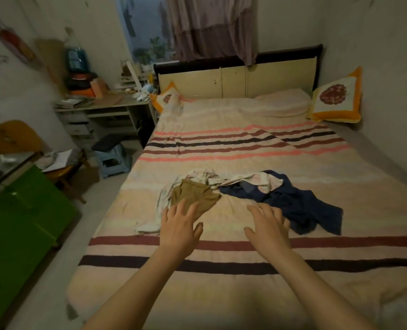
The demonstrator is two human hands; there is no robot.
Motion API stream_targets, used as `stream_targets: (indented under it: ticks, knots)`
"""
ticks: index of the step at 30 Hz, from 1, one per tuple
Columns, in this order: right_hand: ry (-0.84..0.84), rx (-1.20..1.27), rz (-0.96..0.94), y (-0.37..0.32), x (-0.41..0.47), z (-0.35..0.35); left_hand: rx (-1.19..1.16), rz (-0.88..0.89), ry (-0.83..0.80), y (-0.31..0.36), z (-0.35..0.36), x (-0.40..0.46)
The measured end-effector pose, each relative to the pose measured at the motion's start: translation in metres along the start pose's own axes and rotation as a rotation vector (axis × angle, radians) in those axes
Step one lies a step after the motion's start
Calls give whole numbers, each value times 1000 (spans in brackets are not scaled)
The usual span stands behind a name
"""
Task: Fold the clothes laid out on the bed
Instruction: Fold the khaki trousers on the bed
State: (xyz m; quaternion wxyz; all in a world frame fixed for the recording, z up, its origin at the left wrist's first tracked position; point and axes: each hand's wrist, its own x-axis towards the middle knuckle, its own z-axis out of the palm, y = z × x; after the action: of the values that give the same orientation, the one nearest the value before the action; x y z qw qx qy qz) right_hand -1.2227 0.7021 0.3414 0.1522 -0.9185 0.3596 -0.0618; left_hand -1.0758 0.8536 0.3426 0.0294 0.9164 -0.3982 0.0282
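A loose heap of clothes lies in the middle of the striped bed point(245, 294). A tan garment point(193, 194) is at the left of the heap, a crumpled white floral piece point(212, 178) runs across the top, and a dark blue garment point(297, 203) spreads to the right. My left hand point(178, 228) hovers with fingers spread at the near edge of the tan garment. My right hand point(268, 226) is stretched out, fingers apart, just left of the dark blue garment. Neither hand holds anything.
Two orange-edged cushions point(338, 96) and a pink pillow point(281, 103) sit by the headboard point(233, 77). The right wall runs along the bed. On the left are a cluttered desk point(107, 103), a blue stool point(113, 160), a wooden chair point(14, 136) and a green cabinet point(21, 222).
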Motion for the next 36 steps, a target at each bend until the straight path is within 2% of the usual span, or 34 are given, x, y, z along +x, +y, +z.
stream_targets:
  ticks: [7, 12, 18, 23, 31, 36]
  knots:
    - [-94, 13, -44, -69, 23, 48, -11, -75, -72, -87, 20, 8]
    - [-144, -6, -57, -96, 67, 80, -22, -119, -134, -124, 43, 33]
    - [-198, 1, -54, -108, 150, 121, -34, -126, -237, -151, 83, 97]
    - [-207, 2, 19, -102, 228, 153, -48, -103, -294, -168, 124, 171]
    - [-267, 213, 247, -59, 335, 261, -25, 23, -341, -183, 238, 314]
    - [-216, 403, 305, -23, 384, 348, 48, 244, -342, -171, 323, 390]
